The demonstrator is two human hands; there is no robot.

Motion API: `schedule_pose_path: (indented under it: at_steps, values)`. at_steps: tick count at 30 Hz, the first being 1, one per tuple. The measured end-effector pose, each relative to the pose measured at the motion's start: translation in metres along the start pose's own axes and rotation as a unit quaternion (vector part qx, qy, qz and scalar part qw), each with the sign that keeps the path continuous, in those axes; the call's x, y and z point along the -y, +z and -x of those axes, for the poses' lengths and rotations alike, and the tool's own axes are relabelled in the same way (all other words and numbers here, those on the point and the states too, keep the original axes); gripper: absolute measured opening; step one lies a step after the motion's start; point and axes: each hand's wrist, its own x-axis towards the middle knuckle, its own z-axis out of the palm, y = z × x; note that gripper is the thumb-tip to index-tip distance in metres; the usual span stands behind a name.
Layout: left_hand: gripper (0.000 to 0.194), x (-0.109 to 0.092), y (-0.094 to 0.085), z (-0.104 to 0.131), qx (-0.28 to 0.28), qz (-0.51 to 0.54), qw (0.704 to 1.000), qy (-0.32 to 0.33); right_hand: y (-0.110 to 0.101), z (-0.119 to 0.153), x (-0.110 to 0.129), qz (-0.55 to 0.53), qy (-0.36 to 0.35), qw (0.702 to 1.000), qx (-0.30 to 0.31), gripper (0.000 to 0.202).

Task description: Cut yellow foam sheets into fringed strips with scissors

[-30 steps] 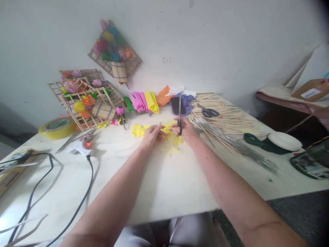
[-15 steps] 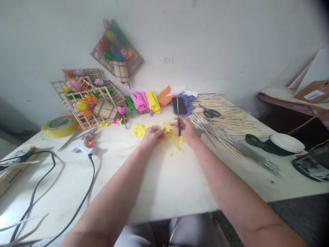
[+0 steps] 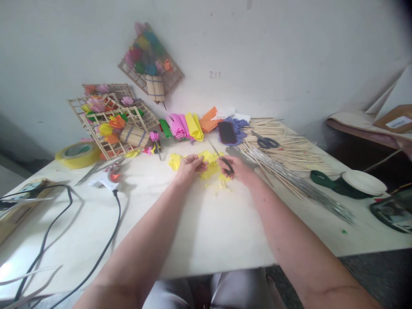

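Observation:
My right hand (image 3: 237,168) is closed around the dark handles of a pair of scissors (image 3: 215,148), whose blades point up and to the left. My left hand (image 3: 189,166) is pinched, with a small piece of yellow paper (image 3: 202,159) at its fingertips; the fingers partly hide it. Cut yellow paper pieces (image 3: 174,161) lie to the left of that hand, and more yellow paper (image 3: 210,169) lies between the two hands. Small yellow scraps (image 3: 222,184) are scattered just in front.
Rolled coloured paper (image 3: 193,126) and a phone (image 3: 227,132) lie at the back. Wooden sticks (image 3: 289,154), other scissors (image 3: 268,142) and metal wires (image 3: 299,189) are on the right. Flower-decorated stick frames (image 3: 112,124), tape (image 3: 79,155) and a corded glue gun (image 3: 104,179) are on the left.
The scissors have swung from upright to a leftward tilt, and my right hand has turned with them. My left hand stays pinched in nearly the same place. The view has shifted slightly.

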Motion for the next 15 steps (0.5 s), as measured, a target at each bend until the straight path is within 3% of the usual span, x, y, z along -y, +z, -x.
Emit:
schedule_pose_path:
  at_steps: [15]
  values:
    - [0.024, -0.0005, -0.003, -0.001, -0.001, 0.065, 0.998, -0.022, -0.003, 0.0054, 0.0046, -0.025, 0.044, 0.993, 0.105, 0.024]
